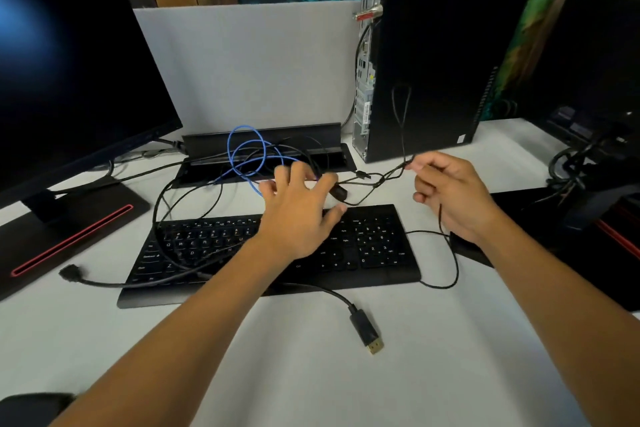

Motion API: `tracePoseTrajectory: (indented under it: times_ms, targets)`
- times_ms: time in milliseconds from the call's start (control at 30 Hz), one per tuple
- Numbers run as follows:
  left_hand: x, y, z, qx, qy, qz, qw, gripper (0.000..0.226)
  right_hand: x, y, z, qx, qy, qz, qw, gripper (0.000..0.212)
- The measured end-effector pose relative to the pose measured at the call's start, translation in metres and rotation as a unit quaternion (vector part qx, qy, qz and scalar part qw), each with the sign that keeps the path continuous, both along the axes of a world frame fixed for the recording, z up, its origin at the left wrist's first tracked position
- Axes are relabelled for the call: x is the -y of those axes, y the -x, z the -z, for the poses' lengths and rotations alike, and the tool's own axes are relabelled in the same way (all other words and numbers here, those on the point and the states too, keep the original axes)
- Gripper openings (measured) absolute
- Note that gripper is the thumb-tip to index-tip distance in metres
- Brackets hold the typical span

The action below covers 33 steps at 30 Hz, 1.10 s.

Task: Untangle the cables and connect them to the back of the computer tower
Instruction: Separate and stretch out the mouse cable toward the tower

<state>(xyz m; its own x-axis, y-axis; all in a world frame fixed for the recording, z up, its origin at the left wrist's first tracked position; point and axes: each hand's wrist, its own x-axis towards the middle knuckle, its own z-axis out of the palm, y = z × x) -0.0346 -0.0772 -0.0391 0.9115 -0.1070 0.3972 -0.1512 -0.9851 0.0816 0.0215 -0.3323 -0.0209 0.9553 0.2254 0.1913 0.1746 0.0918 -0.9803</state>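
White table (311, 374), grey partition behind; tower (446, 62) upright at the far right, rear panel (365, 80) turned leftward, ports seen edge-on.

Progress: early, by judgement. Cables lie knotted over the keyboard (346, 253) and the open cable tray (263, 149). Blue cable (242, 152) loops through the black ones. One black cable (362, 42) appears to run down the rear panel; whether it is plugged in cannot be told. DisplayPort plug (369, 334) lies loose near the table's front; another plug (69, 272) lies loose at left.

Left hand (298, 215): fingers spread over the knot, touching the cables, no clear grip.
Right hand (450, 194): fingers pinch a thin black cable (401, 114), which rises in a loop before the tower's side.

Remaining: separate all strands, plug each in.

Unclear: port types; strand-by-strand routing within the knot; the dark object under the right wrist; monitor (69, 62) cut off at left.
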Motion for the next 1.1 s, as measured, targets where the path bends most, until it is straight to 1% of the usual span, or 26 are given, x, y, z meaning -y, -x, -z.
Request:
tracePoseTrajectory:
  times_ms: [67, 133, 167, 200, 233, 267, 300, 333, 400, 433, 467, 500, 533, 567, 600, 667, 733, 767, 833, 900, 967, 1033, 1067, 1100]
  targets:
    - [0.015, -0.005, -0.005, 0.013, -0.015, -0.047, 0.999, 0.043, -0.001, 0.003, -0.001, -0.022, -0.043, -0.034, 0.998, 0.011]
    - [0.024, -0.011, -0.007, 0.009, -0.014, -0.057, 0.998, 0.039, 0.002, 0.004, -0.001, -0.044, -0.07, -0.071, 0.994, 0.008]
    - [0.027, -0.015, -0.007, 0.026, -0.011, -0.04, 0.999, 0.037, 0.005, 0.004, 0.0, -0.049, -0.067, -0.085, 0.993, 0.007]
    - [0.03, -0.018, -0.007, 0.044, 0.011, -0.003, 0.999, 0.031, 0.007, 0.004, 0.001, -0.05, -0.058, -0.096, 0.992, 0.009]
    - [0.033, -0.02, -0.009, 0.036, 0.061, 0.058, 0.996, 0.025, 0.009, 0.004, 0.002, -0.052, -0.05, -0.105, 0.992, 0.01]
    - [0.035, -0.022, -0.011, 0.0, 0.133, 0.13, 0.982, 0.018, 0.01, 0.004, 0.003, -0.051, -0.048, -0.111, 0.991, 0.011]
    - [0.037, -0.023, -0.012, -0.048, 0.204, 0.194, 0.958, 0.013, 0.011, 0.003, 0.003, -0.05, -0.052, -0.118, 0.99, 0.011]
    - [0.039, -0.025, -0.015, -0.094, 0.264, 0.229, 0.932, 0.01, 0.012, 0.002, 0.004, -0.049, -0.057, -0.123, 0.989, 0.01]
    - [0.041, -0.026, -0.025, -0.186, 0.369, 0.228, 0.882, 0.013, 0.013, 0.0, 0.004, -0.041, -0.046, -0.123, 0.99, 0.011]
    - [0.041, -0.028, -0.029, -0.233, 0.406, 0.22, 0.856, 0.018, 0.014, -0.001, 0.004, -0.031, -0.026, -0.115, 0.993, 0.013]
    - [0.041, -0.028, -0.031, -0.268, 0.421, 0.215, 0.84, 0.022, 0.015, -0.002, 0.006, -0.014, 0.003, -0.108, 0.994, 0.018]
    - [0.041, -0.029, -0.033, -0.289, 0.414, 0.213, 0.836, 0.024, 0.016, -0.002, 0.007, 0.002, 0.032, -0.101, 0.994, 0.021]
    - [0.042, -0.031, -0.034, -0.303, 0.405, 0.211, 0.836, 0.024, 0.016, -0.002, 0.008, 0.02, 0.059, -0.089, 0.994, 0.018]
    - [0.042, -0.031, -0.034, -0.311, 0.401, 0.208, 0.836, 0.023, 0.016, -0.003, 0.009, 0.031, 0.082, -0.075, 0.993, 0.011]
    - [0.042, -0.03, -0.033, -0.315, 0.406, 0.204, 0.833, 0.022, 0.017, -0.004, 0.01, 0.039, 0.097, -0.063, 0.993, 0.013]
    - [0.042, -0.026, -0.033, -0.323, 0.421, 0.199, 0.824, 0.021, 0.015, -0.005, 0.012, 0.042, 0.108, -0.051, 0.992, 0.026]
    - [0.042, -0.022, -0.031, -0.333, 0.438, 0.195, 0.812, 0.021, 0.015, -0.004, 0.013, 0.038, 0.111, -0.057, 0.991, 0.025]
    - [0.041, -0.02, -0.029, -0.333, 0.437, 0.188, 0.814, 0.021, 0.014, -0.004, 0.013, 0.034, 0.106, -0.063, 0.992, 0.023]
    - [0.037, -0.018, -0.026, -0.321, 0.407, 0.169, 0.839, 0.019, 0.013, -0.002, 0.009, 0.017, 0.071, -0.072, 0.995, 0.02]
    - [0.033, -0.018, -0.021, -0.299, 0.37, 0.159, 0.865, 0.016, 0.011, 0.001, 0.005, -0.001, 0.041, -0.093, 0.995, 0.022]
    - [0.028, -0.017, -0.017, -0.28, 0.347, 0.152, 0.882, 0.02, 0.006, 0.004, 0.002, 0.008, 0.054, -0.123, 0.991, 0.022]
    - [0.021, -0.019, -0.014, -0.261, 0.366, 0.143, 0.881, 0.024, 0.005, 0.004, 0.002, 0.019, 0.056, -0.132, 0.99, 0.019]
    - [0.017, -0.019, -0.013, -0.255, 0.399, 0.131, 0.871, 0.024, 0.008, 0.004, 0.002, 0.018, 0.05, -0.128, 0.99, 0.018]
    - [0.012, -0.018, -0.013, -0.251, 0.45, 0.11, 0.85, 0.023, 0.011, 0.003, 0.002, 0.016, 0.046, -0.123, 0.991, 0.017]
